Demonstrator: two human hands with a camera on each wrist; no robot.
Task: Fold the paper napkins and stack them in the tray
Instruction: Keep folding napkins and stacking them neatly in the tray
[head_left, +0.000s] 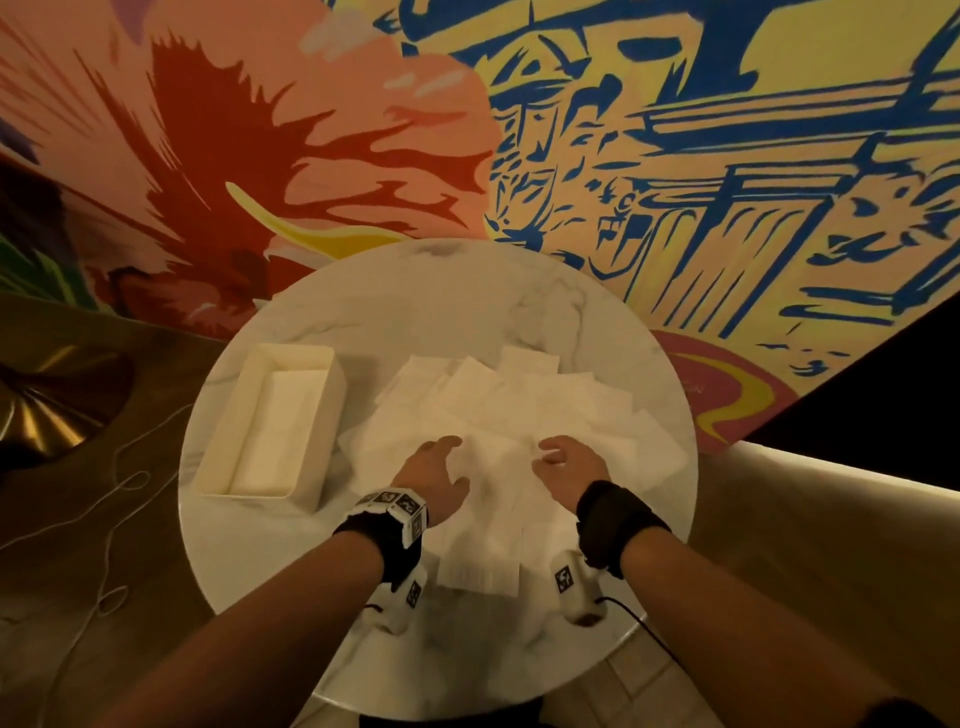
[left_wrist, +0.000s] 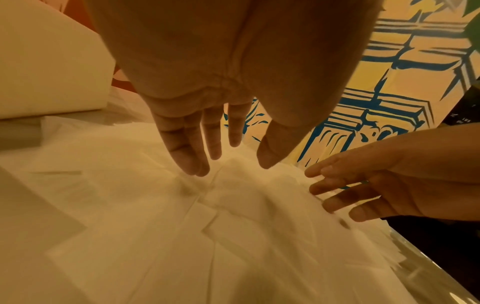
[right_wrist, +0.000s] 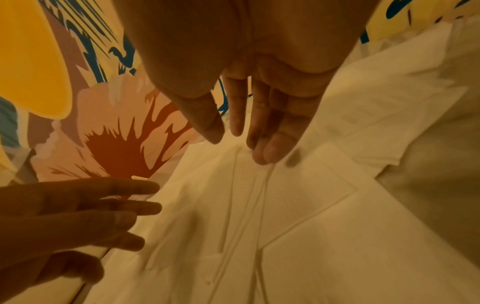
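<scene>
A loose heap of white paper napkins (head_left: 519, 410) covers the right half of a round marble table (head_left: 441, 291). A cream rectangular tray (head_left: 249, 415) stands at the left, with folded napkins (head_left: 275, 431) lying flat inside. One napkin (head_left: 483, 540) lies flat near the front edge, between my wrists. My left hand (head_left: 434, 470) hovers just over the pile, fingers straight and spread, holding nothing (left_wrist: 207, 160). My right hand (head_left: 563, 462) is alongside it, fingers also straight, fingertips low over a napkin (right_wrist: 249, 148).
The table stands against a painted mural wall (head_left: 675, 156). A thin white cord (head_left: 104, 499) trails over the brown floor at the left. A pale curved seat back (head_left: 831, 519) lies to the right. Black cables (head_left: 649, 639) run from my wrist cameras.
</scene>
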